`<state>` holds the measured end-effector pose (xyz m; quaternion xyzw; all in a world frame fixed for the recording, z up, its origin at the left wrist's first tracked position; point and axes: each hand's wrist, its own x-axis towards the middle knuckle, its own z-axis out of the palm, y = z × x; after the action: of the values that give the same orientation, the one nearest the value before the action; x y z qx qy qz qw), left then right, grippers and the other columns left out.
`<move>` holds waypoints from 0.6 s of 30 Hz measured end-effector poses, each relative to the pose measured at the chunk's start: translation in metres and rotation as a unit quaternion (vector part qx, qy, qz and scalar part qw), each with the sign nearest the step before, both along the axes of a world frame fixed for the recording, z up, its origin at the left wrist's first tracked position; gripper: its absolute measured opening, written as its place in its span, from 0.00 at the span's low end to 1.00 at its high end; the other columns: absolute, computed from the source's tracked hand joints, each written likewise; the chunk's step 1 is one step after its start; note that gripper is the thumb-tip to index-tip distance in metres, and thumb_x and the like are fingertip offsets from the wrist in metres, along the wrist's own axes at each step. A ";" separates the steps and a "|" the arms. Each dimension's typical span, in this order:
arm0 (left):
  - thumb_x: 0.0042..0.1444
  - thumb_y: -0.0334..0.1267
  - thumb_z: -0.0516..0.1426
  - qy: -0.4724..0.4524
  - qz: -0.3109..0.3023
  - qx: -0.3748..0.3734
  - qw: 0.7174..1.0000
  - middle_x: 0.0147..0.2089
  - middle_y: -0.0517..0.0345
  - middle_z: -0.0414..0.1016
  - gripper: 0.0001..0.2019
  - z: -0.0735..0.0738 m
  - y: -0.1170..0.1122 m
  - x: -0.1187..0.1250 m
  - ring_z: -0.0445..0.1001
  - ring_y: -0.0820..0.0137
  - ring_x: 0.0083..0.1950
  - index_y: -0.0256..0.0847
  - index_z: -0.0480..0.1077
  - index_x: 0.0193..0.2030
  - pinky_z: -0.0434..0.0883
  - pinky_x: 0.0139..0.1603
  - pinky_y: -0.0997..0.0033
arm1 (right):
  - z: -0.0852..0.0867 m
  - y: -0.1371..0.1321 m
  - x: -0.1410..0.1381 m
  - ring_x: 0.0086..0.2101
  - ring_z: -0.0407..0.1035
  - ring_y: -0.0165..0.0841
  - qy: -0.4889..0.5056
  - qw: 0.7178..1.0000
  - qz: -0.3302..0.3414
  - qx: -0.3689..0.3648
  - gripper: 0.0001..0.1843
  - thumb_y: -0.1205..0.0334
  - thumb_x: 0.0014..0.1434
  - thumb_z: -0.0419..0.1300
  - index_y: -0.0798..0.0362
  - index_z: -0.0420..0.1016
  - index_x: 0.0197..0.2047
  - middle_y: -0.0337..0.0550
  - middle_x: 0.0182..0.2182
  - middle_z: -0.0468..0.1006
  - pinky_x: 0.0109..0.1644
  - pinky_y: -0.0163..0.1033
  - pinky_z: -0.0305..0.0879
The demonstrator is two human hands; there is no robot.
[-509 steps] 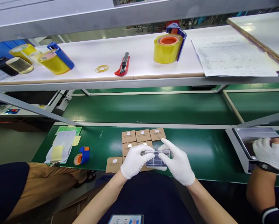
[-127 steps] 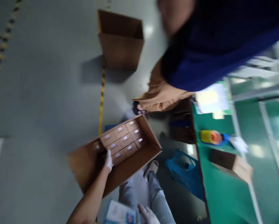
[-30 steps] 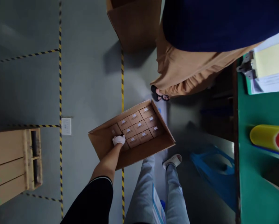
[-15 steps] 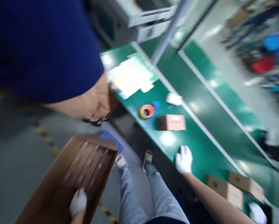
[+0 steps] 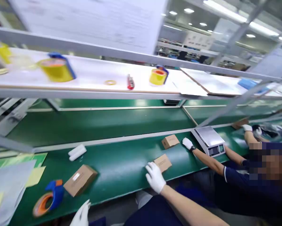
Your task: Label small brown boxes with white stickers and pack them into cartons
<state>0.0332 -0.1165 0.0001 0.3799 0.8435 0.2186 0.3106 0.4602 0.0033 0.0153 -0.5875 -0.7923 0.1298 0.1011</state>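
Observation:
My right hand (image 5: 155,178), in a white glove, is over the green bench with its fingers spread. It overlaps the left edge of a small brown cardboard box (image 5: 163,163); whether it presses on the box I cannot tell. At the bottom edge, my left hand (image 5: 80,216), gloved too, is partly out of view, fingers stretched and nothing seen in them. Above it lies another cardboard box (image 5: 79,179) with a white label. Left of that box is a blue tape dispenser (image 5: 48,198) with an orange-cored roll. A third cardboard box (image 5: 170,141) sits farther back.
On the right, a co-worker's gloved hand (image 5: 187,143) is beside a weighing scale (image 5: 210,141). Papers (image 5: 11,179) cover the bench's left end, and a white object (image 5: 77,152) lies near the back rail. A shelf (image 5: 96,73) with tape rolls spans above the bench.
The view has swung up from the floor and the large open carton to the bench and shelf. My left hand has come out of the carton; my right hand is now at a box.

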 end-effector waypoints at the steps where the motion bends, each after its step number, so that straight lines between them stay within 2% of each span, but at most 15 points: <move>1: 0.67 0.51 0.47 -0.025 -0.024 -0.002 0.999 0.54 0.55 0.84 0.22 0.007 0.032 0.015 0.79 0.55 0.61 0.46 0.79 0.51 0.74 0.66 0.54 | 0.012 0.022 0.036 0.63 0.62 0.47 -0.020 0.998 -0.056 0.008 0.22 0.63 0.65 0.54 0.53 0.75 0.61 0.54 0.63 0.71 0.70 0.53 0.57; 3: 0.64 0.54 0.47 -0.060 -0.088 -0.002 0.994 0.57 0.52 0.83 0.26 0.019 0.096 0.056 0.76 0.54 0.65 0.42 0.78 0.53 0.68 0.72 0.54 | 0.032 0.069 0.106 0.61 0.63 0.46 -0.083 0.980 -0.182 -0.013 0.23 0.61 0.67 0.53 0.54 0.75 0.61 0.56 0.62 0.71 0.68 0.51 0.58; 5: 0.62 0.56 0.47 -0.053 -0.174 0.005 0.983 0.60 0.49 0.81 0.28 0.029 0.150 0.102 0.75 0.53 0.66 0.40 0.79 0.53 0.66 0.73 0.55 | 0.043 0.116 0.165 0.61 0.62 0.49 -0.092 0.963 -0.252 -0.029 0.26 0.58 0.68 0.51 0.57 0.72 0.65 0.60 0.63 0.69 0.66 0.51 0.57; 7: 0.62 0.56 0.47 -0.022 -0.256 0.008 0.966 0.62 0.47 0.79 0.29 0.035 0.192 0.135 0.74 0.54 0.67 0.39 0.78 0.55 0.65 0.73 0.54 | 0.045 0.157 0.205 0.61 0.61 0.51 -0.090 0.952 -0.289 -0.051 0.29 0.54 0.69 0.52 0.57 0.68 0.69 0.63 0.66 0.64 0.64 0.52 0.57; 9: 0.62 0.55 0.47 0.042 -0.304 0.022 0.951 0.64 0.44 0.77 0.31 0.039 0.220 0.140 0.72 0.53 0.68 0.36 0.76 0.60 0.63 0.74 0.53 | 0.039 0.189 0.223 0.60 0.62 0.53 -0.086 0.945 -0.306 -0.081 0.34 0.48 0.68 0.54 0.52 0.63 0.73 0.63 0.68 0.60 0.62 0.53 0.57; 11: 0.62 0.55 0.46 0.140 -0.301 0.036 0.943 0.67 0.37 0.73 0.35 0.040 0.236 0.114 0.69 0.51 0.70 0.31 0.71 0.65 0.61 0.75 0.51 | 0.030 0.210 0.223 0.58 0.62 0.55 -0.082 0.940 -0.313 -0.109 0.37 0.43 0.67 0.55 0.47 0.60 0.74 0.63 0.68 0.59 0.59 0.55 0.57; 13: 0.60 0.59 0.47 0.250 -0.255 0.009 0.934 0.68 0.31 0.69 0.40 0.040 0.236 0.065 0.65 0.45 0.72 0.29 0.66 0.69 0.63 0.72 0.47 | 0.023 0.220 0.209 0.57 0.62 0.57 -0.077 0.940 -0.307 -0.130 0.38 0.39 0.66 0.55 0.43 0.59 0.75 0.63 0.66 0.60 0.58 0.57 0.56; 14: 0.57 0.62 0.49 0.299 -0.227 -0.029 0.926 0.70 0.28 0.65 0.44 0.038 0.231 0.036 0.63 0.40 0.72 0.30 0.63 0.71 0.64 0.70 0.42 | 0.021 0.222 0.199 0.57 0.62 0.57 -0.075 0.942 -0.298 -0.137 0.38 0.38 0.66 0.55 0.41 0.59 0.75 0.63 0.66 0.60 0.58 0.57 0.55; 16: 0.46 0.70 0.55 0.347 -0.204 -0.124 0.907 0.73 0.24 0.58 0.55 0.030 0.212 -0.021 0.61 0.30 0.72 0.36 0.57 0.75 0.66 0.64 0.34 | 0.019 0.220 0.174 0.57 0.61 0.56 -0.067 0.950 -0.266 -0.147 0.39 0.38 0.65 0.56 0.38 0.58 0.74 0.61 0.66 0.58 0.58 0.56 0.53; 18: 0.39 0.69 0.58 0.343 -0.182 -0.189 0.902 0.74 0.29 0.58 0.59 0.018 0.188 -0.066 0.63 0.30 0.71 0.45 0.50 0.77 0.66 0.61 0.32 | 0.019 0.213 0.147 0.57 0.60 0.55 -0.058 0.959 -0.229 -0.154 0.39 0.37 0.63 0.58 0.35 0.59 0.74 0.58 0.68 0.57 0.59 0.54 0.52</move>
<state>-0.0326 0.0712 0.0181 0.5125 0.8395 -0.1489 0.1021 0.6069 0.2164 0.0347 -0.7680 -0.6116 0.1897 -0.0098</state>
